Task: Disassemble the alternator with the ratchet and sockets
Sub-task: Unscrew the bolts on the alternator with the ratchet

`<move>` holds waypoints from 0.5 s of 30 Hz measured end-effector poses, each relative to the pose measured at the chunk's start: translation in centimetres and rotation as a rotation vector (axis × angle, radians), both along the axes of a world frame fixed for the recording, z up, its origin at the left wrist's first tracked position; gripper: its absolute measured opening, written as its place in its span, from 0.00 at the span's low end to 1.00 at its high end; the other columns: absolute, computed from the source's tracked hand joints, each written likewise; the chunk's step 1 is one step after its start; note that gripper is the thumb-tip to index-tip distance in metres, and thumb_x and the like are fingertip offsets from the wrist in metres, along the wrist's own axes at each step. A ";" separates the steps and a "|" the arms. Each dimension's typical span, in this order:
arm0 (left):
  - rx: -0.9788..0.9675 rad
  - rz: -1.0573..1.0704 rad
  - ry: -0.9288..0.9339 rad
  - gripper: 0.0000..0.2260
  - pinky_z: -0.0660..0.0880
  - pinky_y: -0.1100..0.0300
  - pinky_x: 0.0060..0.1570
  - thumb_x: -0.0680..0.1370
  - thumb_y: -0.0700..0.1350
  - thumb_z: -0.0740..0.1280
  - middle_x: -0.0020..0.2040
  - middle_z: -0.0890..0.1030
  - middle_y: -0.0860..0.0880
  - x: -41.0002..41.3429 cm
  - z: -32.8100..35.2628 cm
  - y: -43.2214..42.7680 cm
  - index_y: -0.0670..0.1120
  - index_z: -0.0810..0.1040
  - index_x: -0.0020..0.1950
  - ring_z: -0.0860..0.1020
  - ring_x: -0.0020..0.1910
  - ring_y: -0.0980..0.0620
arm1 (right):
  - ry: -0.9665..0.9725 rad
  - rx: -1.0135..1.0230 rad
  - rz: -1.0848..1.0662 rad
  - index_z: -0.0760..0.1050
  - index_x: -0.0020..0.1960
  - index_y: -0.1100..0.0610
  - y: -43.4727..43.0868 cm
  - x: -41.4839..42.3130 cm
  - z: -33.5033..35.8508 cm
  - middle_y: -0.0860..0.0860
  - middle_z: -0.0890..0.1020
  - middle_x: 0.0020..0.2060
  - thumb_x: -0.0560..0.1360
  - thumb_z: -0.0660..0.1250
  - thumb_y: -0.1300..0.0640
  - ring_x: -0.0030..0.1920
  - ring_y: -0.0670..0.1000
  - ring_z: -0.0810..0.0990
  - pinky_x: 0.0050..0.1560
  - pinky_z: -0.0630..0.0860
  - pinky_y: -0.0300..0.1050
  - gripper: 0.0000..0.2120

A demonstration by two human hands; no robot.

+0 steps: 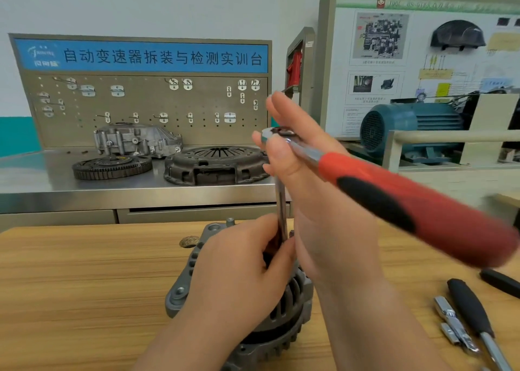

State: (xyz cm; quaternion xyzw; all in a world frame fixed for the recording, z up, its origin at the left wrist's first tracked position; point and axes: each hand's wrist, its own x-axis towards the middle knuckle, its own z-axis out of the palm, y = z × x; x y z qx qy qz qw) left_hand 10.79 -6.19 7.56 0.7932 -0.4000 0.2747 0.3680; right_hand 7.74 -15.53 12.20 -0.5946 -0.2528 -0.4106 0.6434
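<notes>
Head view shows us our left hand (239,272) pinching the extension bar (280,201) above the alternator (180,294) at lower centre, our right hand (309,187) gripping the ratchet (408,201) by its head mid-frame
</notes>
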 end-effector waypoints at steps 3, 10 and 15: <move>0.019 0.006 -0.011 0.13 0.65 0.62 0.28 0.72 0.57 0.57 0.28 0.75 0.52 0.0 0.0 0.1 0.50 0.73 0.35 0.73 0.33 0.52 | 0.089 0.125 0.181 0.78 0.58 0.45 -0.1 0.0 0.1 0.44 0.82 0.58 0.76 0.65 0.50 0.57 0.50 0.82 0.61 0.76 0.44 0.11; 0.047 -0.012 0.001 0.10 0.60 0.64 0.26 0.73 0.53 0.59 0.27 0.74 0.53 0.0 0.2 0.3 0.51 0.70 0.34 0.72 0.30 0.53 | 0.181 0.176 0.215 0.81 0.54 0.45 -0.1 -0.1 0.2 0.45 0.84 0.55 0.76 0.63 0.44 0.53 0.52 0.84 0.47 0.78 0.40 0.11; -0.002 0.002 0.006 0.13 0.62 0.62 0.26 0.72 0.55 0.58 0.28 0.75 0.52 -0.1 0.1 0.0 0.49 0.75 0.36 0.72 0.31 0.52 | 0.053 0.079 0.098 0.81 0.55 0.40 0.0 -0.1 -0.1 0.40 0.81 0.58 0.73 0.69 0.50 0.62 0.49 0.79 0.62 0.75 0.48 0.12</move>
